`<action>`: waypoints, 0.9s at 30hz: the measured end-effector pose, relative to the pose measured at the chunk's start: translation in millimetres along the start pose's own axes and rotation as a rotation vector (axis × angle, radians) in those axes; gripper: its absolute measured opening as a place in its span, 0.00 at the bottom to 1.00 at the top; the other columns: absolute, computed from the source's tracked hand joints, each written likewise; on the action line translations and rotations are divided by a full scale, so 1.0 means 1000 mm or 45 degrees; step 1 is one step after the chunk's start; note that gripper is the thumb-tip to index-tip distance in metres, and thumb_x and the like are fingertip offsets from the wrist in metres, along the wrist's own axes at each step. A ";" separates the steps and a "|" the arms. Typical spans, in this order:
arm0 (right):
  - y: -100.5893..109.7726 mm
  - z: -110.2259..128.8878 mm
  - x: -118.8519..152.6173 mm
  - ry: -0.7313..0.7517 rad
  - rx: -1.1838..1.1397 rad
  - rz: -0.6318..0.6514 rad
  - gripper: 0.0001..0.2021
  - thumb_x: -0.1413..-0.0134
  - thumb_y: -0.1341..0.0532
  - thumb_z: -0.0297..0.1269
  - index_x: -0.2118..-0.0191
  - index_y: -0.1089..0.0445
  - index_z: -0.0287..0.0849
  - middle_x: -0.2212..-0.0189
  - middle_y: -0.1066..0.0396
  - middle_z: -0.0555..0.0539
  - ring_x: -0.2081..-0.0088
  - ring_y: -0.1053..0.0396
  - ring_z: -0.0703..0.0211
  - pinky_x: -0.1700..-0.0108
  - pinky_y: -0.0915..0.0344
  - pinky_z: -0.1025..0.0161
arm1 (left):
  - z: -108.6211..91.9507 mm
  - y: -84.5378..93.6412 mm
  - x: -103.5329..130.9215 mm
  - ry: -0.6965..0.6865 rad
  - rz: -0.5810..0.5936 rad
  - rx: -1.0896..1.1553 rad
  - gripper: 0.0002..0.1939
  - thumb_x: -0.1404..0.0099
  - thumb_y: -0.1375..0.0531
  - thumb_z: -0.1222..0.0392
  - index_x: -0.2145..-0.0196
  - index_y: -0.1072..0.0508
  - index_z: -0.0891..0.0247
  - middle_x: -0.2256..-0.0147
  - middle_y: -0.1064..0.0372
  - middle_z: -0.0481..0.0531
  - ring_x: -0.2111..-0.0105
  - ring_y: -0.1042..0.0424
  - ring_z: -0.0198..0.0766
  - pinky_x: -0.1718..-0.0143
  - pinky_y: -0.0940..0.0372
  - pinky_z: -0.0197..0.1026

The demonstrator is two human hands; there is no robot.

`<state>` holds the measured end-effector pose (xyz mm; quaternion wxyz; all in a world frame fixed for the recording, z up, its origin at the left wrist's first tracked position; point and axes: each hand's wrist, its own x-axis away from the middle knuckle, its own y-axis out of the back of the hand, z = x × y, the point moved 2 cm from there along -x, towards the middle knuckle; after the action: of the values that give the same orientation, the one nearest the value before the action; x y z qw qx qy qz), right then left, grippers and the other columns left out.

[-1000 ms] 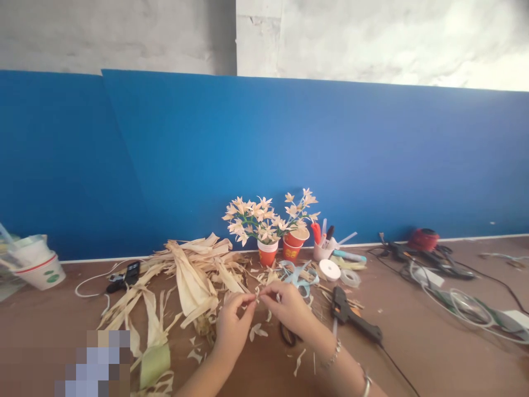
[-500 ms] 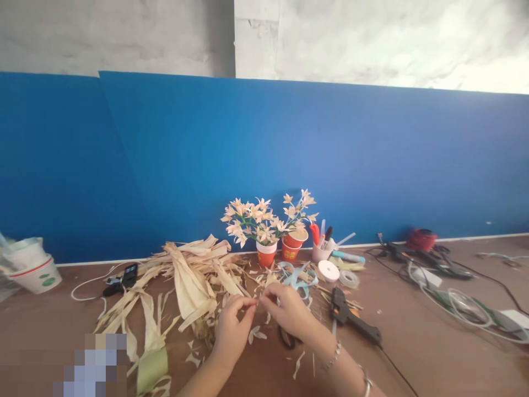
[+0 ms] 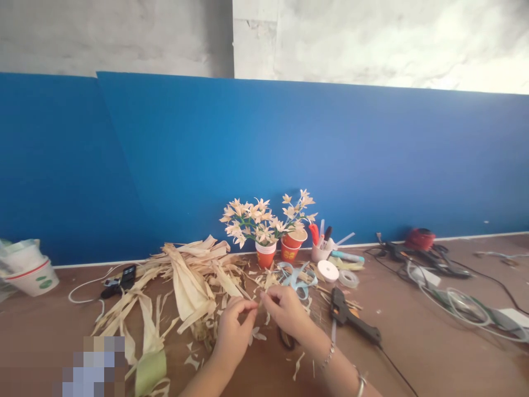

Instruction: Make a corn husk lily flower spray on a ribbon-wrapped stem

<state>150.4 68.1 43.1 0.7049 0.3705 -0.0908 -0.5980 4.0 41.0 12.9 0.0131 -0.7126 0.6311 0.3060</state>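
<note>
Between the two hands, above the near middle of the brown tabletop (image 3: 413,353), is a thin pale sliver, (image 3: 260,306) too small to identify. The left hand (image 3: 233,328) has thumb and forefinger pinched together at its left side; the right hand (image 3: 287,314) meets it from the right with its fingertips likewise drawn close, and both seem to have hold of it. The step in hand looks like fine two-fingertip work on this sliver; whether it is being twisted or pulled, I cannot tell. The next move probably calls for a light, steady pinch with the hands kept close together. Just nearer lies a white petal-shaped cutout (image 3: 258,334). To the left spreads a heap of dry tan husks (image 3: 190,281); to the right rests a black pistol-shaped glue gun (image 3: 351,317). Farther off are curled light-blue ribbon (image 3: 295,278), a round white roll (image 3: 328,271) and cream star-shaped flowers (image 3: 256,215) in a red-and-white paper cup (image 3: 266,255), before the far blue panel (image 3: 248,138).
</note>
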 end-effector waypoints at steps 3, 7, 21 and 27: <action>-0.003 -0.004 -0.001 -0.037 -0.070 0.010 0.18 0.49 0.48 0.37 0.86 0.52 0.43 0.86 0.53 0.56 0.80 0.52 0.67 0.76 0.53 0.68 | -0.002 0.000 0.001 -0.015 0.007 -0.002 0.07 0.43 0.44 0.63 0.73 0.25 0.61 0.73 0.28 0.52 0.69 0.30 0.42 0.65 0.35 0.43; -0.006 -0.007 -0.002 -0.069 -0.099 0.023 0.18 0.50 0.48 0.38 0.85 0.52 0.43 0.85 0.55 0.56 0.80 0.54 0.67 0.76 0.54 0.67 | -0.005 0.002 0.001 -0.022 0.000 0.004 0.07 0.43 0.44 0.63 0.74 0.26 0.61 0.73 0.29 0.52 0.69 0.30 0.42 0.65 0.35 0.43; -0.005 -0.011 -0.003 -0.120 -0.243 0.055 0.18 0.44 0.49 0.42 0.81 0.40 0.40 0.84 0.45 0.55 0.78 0.45 0.66 0.75 0.48 0.68 | 0.016 -0.003 -0.001 0.278 0.036 0.175 0.10 0.44 0.41 0.56 0.68 0.23 0.62 0.70 0.24 0.53 0.68 0.27 0.43 0.63 0.32 0.45; 0.000 -0.004 -0.002 -0.031 -0.164 0.064 0.17 0.43 0.48 0.41 0.79 0.36 0.39 0.82 0.40 0.53 0.76 0.42 0.65 0.72 0.45 0.68 | 0.009 0.001 -0.003 -0.012 0.031 -0.074 0.07 0.43 0.42 0.61 0.73 0.23 0.60 0.71 0.26 0.53 0.66 0.29 0.44 0.62 0.34 0.46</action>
<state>151.8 71.8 41.1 0.7409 0.3148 -0.0702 -0.5891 -0.4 46.9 7.3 -0.0085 -0.7036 0.6304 0.3277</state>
